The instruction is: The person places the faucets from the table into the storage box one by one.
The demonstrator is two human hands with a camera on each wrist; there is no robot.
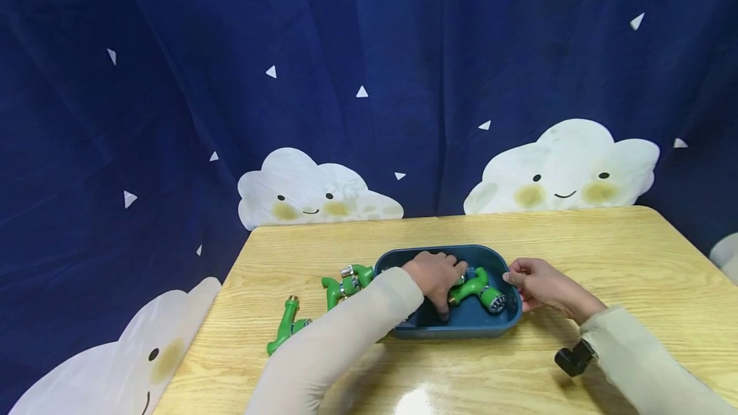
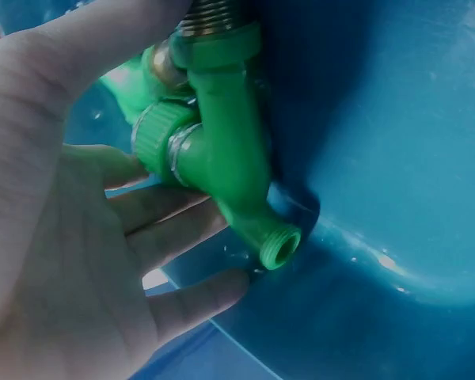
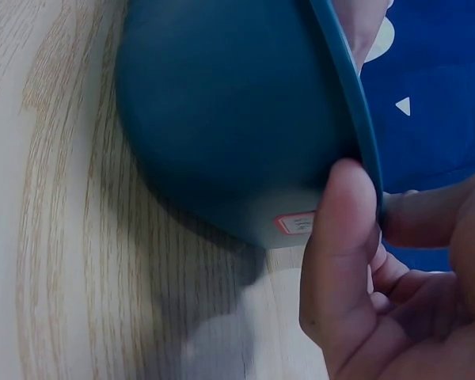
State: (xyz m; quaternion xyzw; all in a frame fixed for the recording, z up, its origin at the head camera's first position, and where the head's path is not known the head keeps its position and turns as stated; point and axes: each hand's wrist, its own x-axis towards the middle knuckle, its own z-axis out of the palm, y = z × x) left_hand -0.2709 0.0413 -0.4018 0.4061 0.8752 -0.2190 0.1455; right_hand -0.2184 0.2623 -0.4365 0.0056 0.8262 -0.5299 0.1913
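Note:
A dark blue plastic basin (image 1: 455,333) stands on the table, with green faucets in it. Inside it, my left hand (image 1: 435,277) reaches down from above. The left wrist view shows that hand holding a green faucet (image 2: 233,134), thumb near its brass threaded end and fingers behind its body; part of another faucet shows behind it. To the right of that hand lies a green faucet (image 1: 477,287) with a grey-faced knob. My right hand (image 1: 544,285) pinches the rim at the basin's right end, thumb and fingers on either side in the right wrist view.
Left of the basin, green faucets (image 1: 348,282) lie close together on the wooden table (image 1: 576,242), partly behind my left sleeve. Nearer the left edge is another green faucet (image 1: 284,328). A blue curtain (image 1: 323,114) with clouds hangs behind the table.

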